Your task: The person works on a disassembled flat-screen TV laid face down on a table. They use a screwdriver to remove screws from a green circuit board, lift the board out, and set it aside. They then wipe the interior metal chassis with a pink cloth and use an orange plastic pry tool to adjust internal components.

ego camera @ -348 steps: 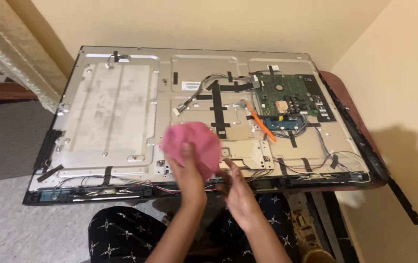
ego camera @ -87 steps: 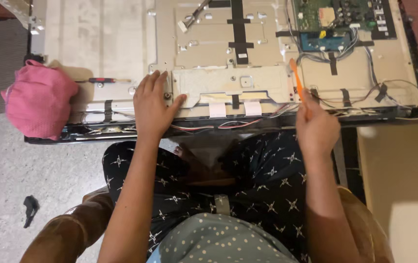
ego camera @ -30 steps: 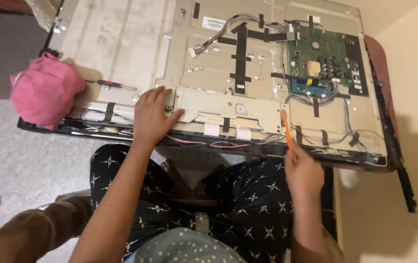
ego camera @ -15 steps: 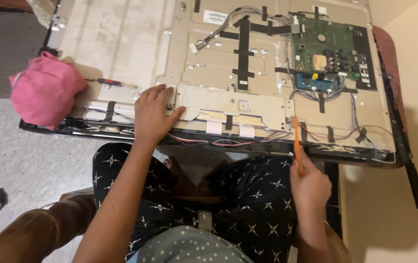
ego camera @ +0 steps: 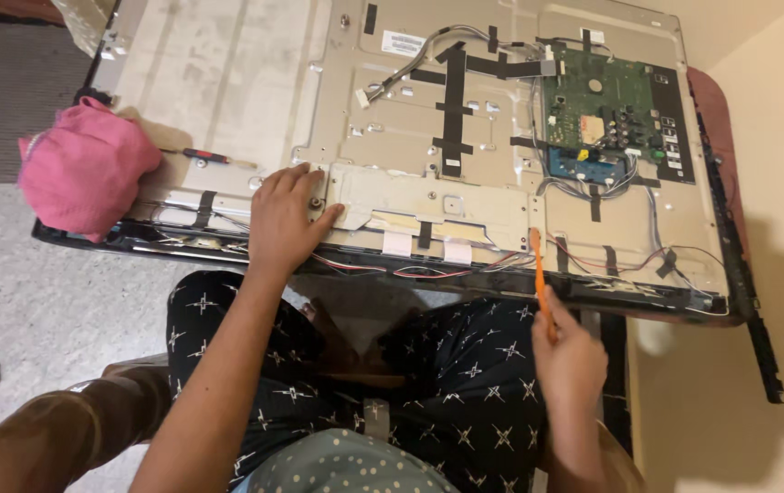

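Across the worktop (ego camera: 716, 100), a large opened flat-screen panel (ego camera: 227, 82), bare metal back facing up, striped with black tape and threaded with thin wires along the near edge. Toward the far right of it, a green circuit board (ego camera: 606, 100) with a blue part just below. At the left end, a crumpled pink cloth (ego camera: 81, 178) lying over the panel's corner, and just beside it a small red-handled screwdriver (ego camera: 205, 156) flat on the metal. Near the middle of the front edge, left hand (ego camera: 284, 224) pressed palm down, fingers spread, touching the corner of a raised metal cover plate (ego camera: 428, 196), holding nothing. Lower right, right hand (ego camera: 570, 356) closed around a slim orange tool (ego camera: 540, 274), tip up against the panel's near edge.
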